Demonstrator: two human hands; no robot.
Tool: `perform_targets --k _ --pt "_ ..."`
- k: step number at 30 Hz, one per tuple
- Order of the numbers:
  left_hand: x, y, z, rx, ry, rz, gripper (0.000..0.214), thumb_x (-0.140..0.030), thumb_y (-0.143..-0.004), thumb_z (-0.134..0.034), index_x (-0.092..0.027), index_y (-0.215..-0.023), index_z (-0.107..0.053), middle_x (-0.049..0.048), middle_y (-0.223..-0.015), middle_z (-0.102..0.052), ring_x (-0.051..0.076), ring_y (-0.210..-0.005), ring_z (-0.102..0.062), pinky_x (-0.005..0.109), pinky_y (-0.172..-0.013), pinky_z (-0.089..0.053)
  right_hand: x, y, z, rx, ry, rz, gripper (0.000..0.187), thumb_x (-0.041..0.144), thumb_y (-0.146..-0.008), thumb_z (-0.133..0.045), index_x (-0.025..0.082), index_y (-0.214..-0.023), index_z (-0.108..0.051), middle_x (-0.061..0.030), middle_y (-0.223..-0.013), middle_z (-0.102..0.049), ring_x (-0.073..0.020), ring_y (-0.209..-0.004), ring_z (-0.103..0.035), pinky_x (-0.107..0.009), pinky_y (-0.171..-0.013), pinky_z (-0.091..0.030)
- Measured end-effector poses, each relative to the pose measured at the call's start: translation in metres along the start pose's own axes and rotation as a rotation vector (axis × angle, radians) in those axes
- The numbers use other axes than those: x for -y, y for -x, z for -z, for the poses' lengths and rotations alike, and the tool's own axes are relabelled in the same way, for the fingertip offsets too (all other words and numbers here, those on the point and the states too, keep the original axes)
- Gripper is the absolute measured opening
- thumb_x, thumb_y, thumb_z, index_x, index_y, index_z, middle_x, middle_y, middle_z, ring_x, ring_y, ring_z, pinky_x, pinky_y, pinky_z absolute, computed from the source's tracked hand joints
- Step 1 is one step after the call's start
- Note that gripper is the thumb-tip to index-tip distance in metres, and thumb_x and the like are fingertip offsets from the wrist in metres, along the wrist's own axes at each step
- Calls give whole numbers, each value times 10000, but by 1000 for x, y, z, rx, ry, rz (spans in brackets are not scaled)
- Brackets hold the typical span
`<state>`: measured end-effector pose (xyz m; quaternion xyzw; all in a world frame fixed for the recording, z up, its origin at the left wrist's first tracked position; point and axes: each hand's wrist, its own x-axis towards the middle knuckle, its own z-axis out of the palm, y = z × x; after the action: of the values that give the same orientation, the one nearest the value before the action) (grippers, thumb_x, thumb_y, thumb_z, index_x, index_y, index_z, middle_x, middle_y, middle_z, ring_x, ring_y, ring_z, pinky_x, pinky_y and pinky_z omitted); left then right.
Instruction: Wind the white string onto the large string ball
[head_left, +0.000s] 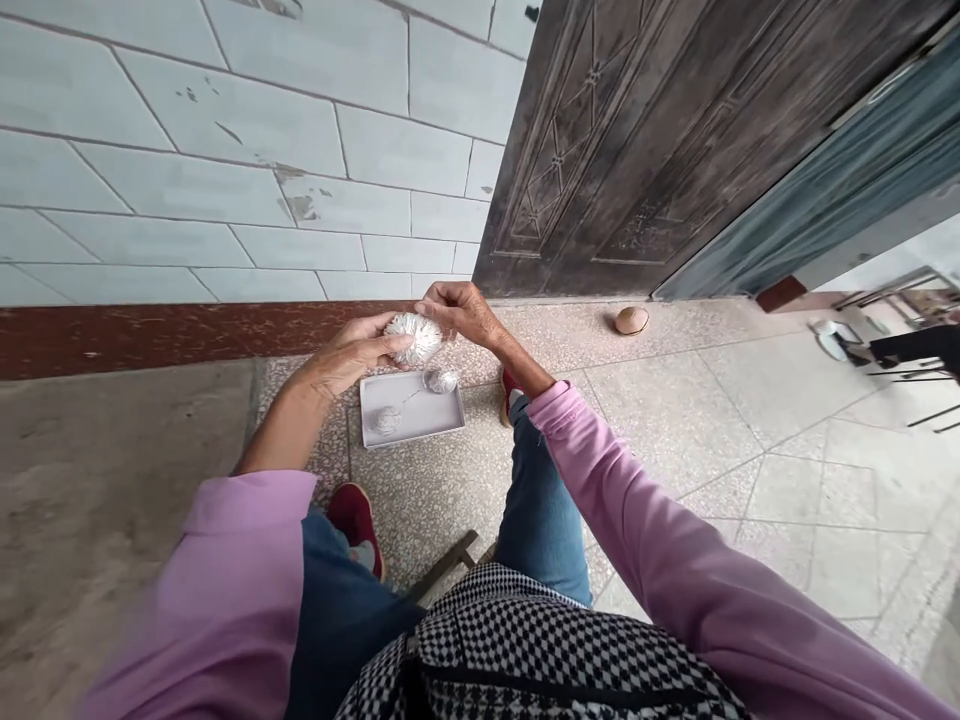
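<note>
My left hand point(352, 352) is wrapped around the left side of a ball of white yarn point(417, 340), its thumb lying across the front. At the ball's upper right edge, the fingers of my right hand point(459, 308) are pinched together against the yarn; the thin strand between them is hard to make out. Just below my hands, a shallow white tray point(414, 436) rests on the floor. Inside it are a smaller white yarn ball point(387, 420) on the left and another wound ball point(441, 381) at the upper right corner, with a thin strand running between them.
A white tiled wall point(187, 180) and a dark carved door point(600, 150) stand ahead. On the speckled floor to the right lies a round tan object point(631, 320). My red shoes point(355, 518) flank the tray, and a wooden stool leg point(446, 568) shows below it.
</note>
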<state>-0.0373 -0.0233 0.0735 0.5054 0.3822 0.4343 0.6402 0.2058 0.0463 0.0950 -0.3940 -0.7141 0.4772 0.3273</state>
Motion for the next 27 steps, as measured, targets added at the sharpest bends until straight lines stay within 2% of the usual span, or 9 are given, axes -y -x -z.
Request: perform_targets --k 3,6,8,11,15,18,21,24,27 --pt "2 -1 2 12 57 19 626 -464 -770 -1199 -207 -1295 -973 175 -1249 -918 326 -1023 -883 357 -762 -774 -23 -16 -5 20 -168 -27 685 680 -1169 -1022 256 -852 -588 72 -685 -511 -120 -695 -432 -276 -610 -366" --pt "7 -8 1 -66 125 -16 652 -470 -739 -1198 -218 -1285 -947 177 -1260 -908 359 -1072 -883 404 -791 -784 -47 -28 -12 -19 -244 -42 758 772 -1140 -1012 263 -834 -541 81 -677 -486 -117 -662 -406 -259 -587 -329" --pt "11 -15 2 -155 163 -80 625 -490 -745 -1176 -231 -1250 -914 186 -1283 -903 382 -1133 -876 448 -833 -787 -61 -30 -20 -63 -234 -62 741 730 -1195 -952 267 -823 -507 79 -671 -488 -121 -641 -415 -254 -602 -338" --pt "18 -29 11 -314 183 -173 562 -528 -772 -1147 -276 -1178 -850 162 -1305 -902 386 -1228 -856 466 -896 -780 -73 -23 -34 -37 -151 -45 573 505 -1290 -825 247 -844 -573 65 -697 -529 -135 -652 -457 -265 -660 -383" --pt "32 -46 26 -478 189 -179 622 -527 -703 -1195 -317 -1118 -782 86 -1278 -894 337 -1202 -852 385 -851 -744 -61 -2 -48 145 -24 102 335 381 -1313 -740 199 -1033 -767 18 -813 -650 -191 -793 -602 -318 -829 -481" --pt "42 -51 32 -530 131 -168 704 -575 -673 -1199 -306 -1147 -754 71 -1243 -879 297 -1094 -847 359 -798 -727 -43 15 -52 162 42 97 382 427 -1280 -839 226 -969 -747 -6 -832 -662 -225 -858 -617 -351 -856 -478" --pt "50 -47 31 -551 -22 -157 792 -606 -630 -1210 -287 -1195 -757 47 -1153 -865 281 -1011 -832 346 -773 -694 -29 24 -50 189 31 30 552 469 -1254 -913 246 -835 -631 3 -787 -571 -213 -829 -533 -354 -788 -437" --pt "52 -36 27 -514 -180 -117 798 -597 -588 -1232 -256 -1171 -807 33 -1044 -851 282 -971 -815 349 -811 -658 -22 23 -42 161 -21 40 606 534 -1270 -898 246 -816 -617 18 -773 -526 -194 -802 -483 -344 -759 -413" --pt "48 -23 20 -366 -227 -51 724 -621 -655 -1214 -234 -1168 -879 65 -1044 -859 286 -943 -806 357 -810 -643 -24 15 -29 82 -50 84 546 542 -1291 -857 220 -880 -698 14 -810 -571 -184 -815 -501 -334 -775 -419"
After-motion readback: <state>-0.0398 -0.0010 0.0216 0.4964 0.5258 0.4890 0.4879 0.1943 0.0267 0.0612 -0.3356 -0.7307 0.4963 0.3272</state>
